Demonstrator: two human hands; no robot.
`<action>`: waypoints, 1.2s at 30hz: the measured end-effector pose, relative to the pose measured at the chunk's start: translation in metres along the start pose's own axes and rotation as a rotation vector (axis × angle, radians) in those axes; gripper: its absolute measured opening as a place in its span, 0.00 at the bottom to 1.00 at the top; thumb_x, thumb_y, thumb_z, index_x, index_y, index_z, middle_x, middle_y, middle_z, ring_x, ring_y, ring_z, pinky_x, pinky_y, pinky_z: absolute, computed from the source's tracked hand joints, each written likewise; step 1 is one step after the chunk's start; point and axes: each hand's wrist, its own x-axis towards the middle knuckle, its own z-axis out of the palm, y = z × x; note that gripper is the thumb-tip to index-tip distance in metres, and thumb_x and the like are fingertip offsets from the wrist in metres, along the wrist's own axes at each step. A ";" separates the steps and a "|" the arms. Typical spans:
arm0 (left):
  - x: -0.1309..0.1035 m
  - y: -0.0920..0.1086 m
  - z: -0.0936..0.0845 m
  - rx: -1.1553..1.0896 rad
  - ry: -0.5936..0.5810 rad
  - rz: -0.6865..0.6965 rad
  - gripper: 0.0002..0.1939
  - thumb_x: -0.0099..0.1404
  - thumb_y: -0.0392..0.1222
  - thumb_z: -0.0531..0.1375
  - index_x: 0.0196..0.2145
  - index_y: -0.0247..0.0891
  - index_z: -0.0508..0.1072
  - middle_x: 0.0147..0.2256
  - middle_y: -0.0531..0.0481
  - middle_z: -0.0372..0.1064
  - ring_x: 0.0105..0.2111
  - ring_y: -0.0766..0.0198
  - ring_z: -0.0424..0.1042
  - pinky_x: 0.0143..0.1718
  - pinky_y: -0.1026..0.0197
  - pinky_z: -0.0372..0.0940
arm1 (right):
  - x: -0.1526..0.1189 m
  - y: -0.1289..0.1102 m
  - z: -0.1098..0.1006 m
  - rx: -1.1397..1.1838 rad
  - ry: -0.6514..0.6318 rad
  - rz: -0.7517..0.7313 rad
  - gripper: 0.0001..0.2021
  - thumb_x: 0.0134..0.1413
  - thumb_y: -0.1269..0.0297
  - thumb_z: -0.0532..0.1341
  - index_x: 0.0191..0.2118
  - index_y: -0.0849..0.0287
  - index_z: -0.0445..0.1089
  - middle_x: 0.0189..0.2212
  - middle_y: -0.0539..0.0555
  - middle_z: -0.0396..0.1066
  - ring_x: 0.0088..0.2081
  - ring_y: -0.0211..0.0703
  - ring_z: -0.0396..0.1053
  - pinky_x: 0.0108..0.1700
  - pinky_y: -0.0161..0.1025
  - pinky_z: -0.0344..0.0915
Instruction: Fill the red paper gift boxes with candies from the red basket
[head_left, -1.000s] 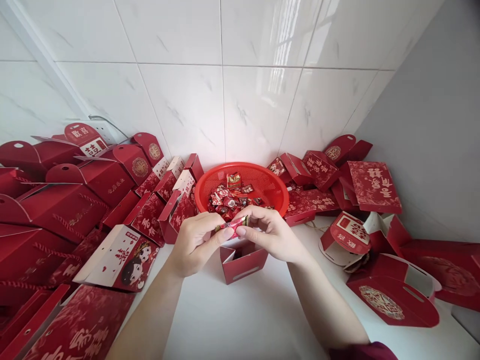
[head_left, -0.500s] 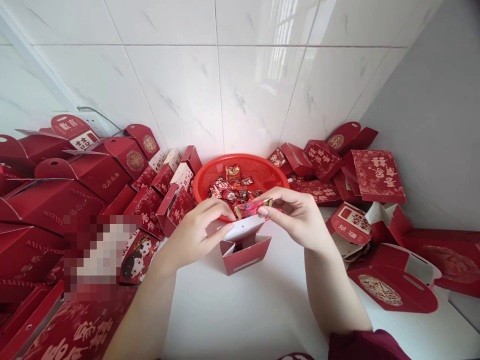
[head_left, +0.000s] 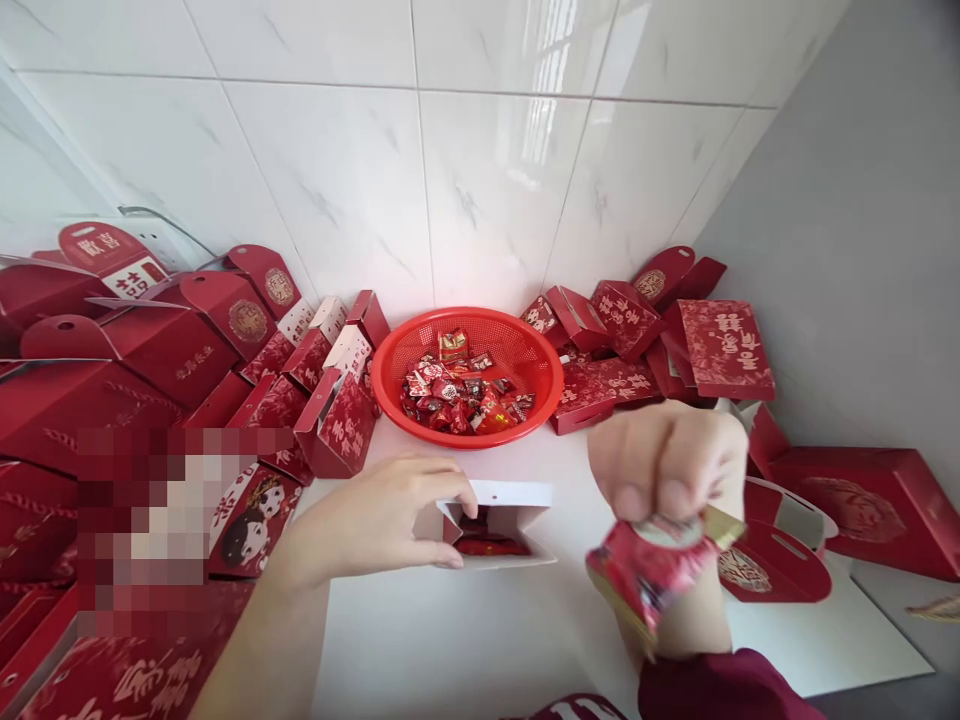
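My left hand (head_left: 397,520) is at the left side of an open paper gift box (head_left: 525,495), its thumb and index finger holding the edges of the opening. Inside lie some red wrapped items, partly in shadow. My right hand (head_left: 667,460), raised on the right and blurred, is closed on a red wrapped candy (head_left: 652,570) with gold ends, held by its upper edge. Behind the box stands a red plastic basket (head_left: 555,395) with many small wrapped candies (head_left: 457,390).
Red folded gift boxes (head_left: 150,350) are crowded along the left. More boxes (head_left: 724,345) lie at the back right, and an open handled box (head_left: 780,560) is beside my right forearm. A tiled wall (head_left: 495,190) rises behind the white table (head_left: 450,640).
The right hand has moved right and toward the camera with the candy, away from the left hand. The left hand has come down onto the box, which now shows its inside.
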 end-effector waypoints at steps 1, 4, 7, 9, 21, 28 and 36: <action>0.000 0.001 0.001 -0.005 -0.013 0.010 0.13 0.58 0.49 0.67 0.40 0.45 0.74 0.42 0.57 0.72 0.41 0.63 0.71 0.44 0.64 0.60 | 0.000 -0.004 0.004 0.018 0.007 -0.016 0.04 0.54 0.63 0.67 0.33 0.54 0.72 0.21 0.49 0.73 0.20 0.33 0.71 0.22 0.26 0.69; 0.000 0.002 0.002 -0.010 -0.021 0.009 0.13 0.58 0.49 0.67 0.41 0.46 0.73 0.42 0.58 0.72 0.42 0.64 0.71 0.44 0.64 0.60 | -0.002 -0.018 0.018 -0.002 0.071 -0.011 0.02 0.57 0.65 0.65 0.33 0.53 0.72 0.19 0.46 0.71 0.18 0.30 0.68 0.22 0.22 0.68; 0.000 0.001 0.003 -0.018 -0.015 -0.013 0.13 0.59 0.49 0.67 0.41 0.46 0.73 0.42 0.58 0.72 0.42 0.63 0.71 0.44 0.64 0.60 | -0.003 -0.028 0.025 -0.083 0.109 -0.034 0.03 0.59 0.68 0.63 0.37 0.55 0.75 0.21 0.47 0.73 0.19 0.30 0.69 0.25 0.24 0.70; 0.001 0.000 0.002 -0.026 -0.007 -0.026 0.13 0.59 0.48 0.66 0.41 0.45 0.73 0.42 0.57 0.72 0.42 0.63 0.71 0.43 0.64 0.60 | -0.003 -0.030 0.025 -0.187 0.071 -0.032 0.08 0.57 0.72 0.62 0.42 0.59 0.76 0.25 0.51 0.75 0.23 0.34 0.72 0.27 0.28 0.72; 0.000 0.004 -0.002 -0.021 0.078 -0.107 0.11 0.59 0.46 0.65 0.41 0.46 0.72 0.41 0.58 0.74 0.42 0.60 0.72 0.40 0.64 0.62 | 0.001 -0.010 0.020 -0.869 -0.457 0.431 0.14 0.62 0.75 0.54 0.46 0.57 0.74 0.41 0.56 0.74 0.41 0.41 0.73 0.42 0.38 0.70; 0.000 -0.005 0.002 0.109 0.137 -0.093 0.12 0.70 0.43 0.52 0.41 0.43 0.75 0.42 0.51 0.71 0.40 0.61 0.72 0.42 0.62 0.62 | 0.001 -0.009 0.013 -1.033 -0.404 0.610 0.11 0.65 0.70 0.53 0.47 0.57 0.72 0.41 0.56 0.74 0.41 0.44 0.73 0.43 0.40 0.69; 0.005 -0.004 0.006 0.054 0.159 -0.130 0.13 0.67 0.46 0.58 0.49 0.48 0.71 0.47 0.52 0.71 0.45 0.59 0.71 0.44 0.61 0.63 | -0.006 -0.013 -0.009 -1.122 -0.222 0.841 0.12 0.67 0.61 0.53 0.49 0.52 0.71 0.46 0.51 0.74 0.44 0.45 0.72 0.44 0.40 0.67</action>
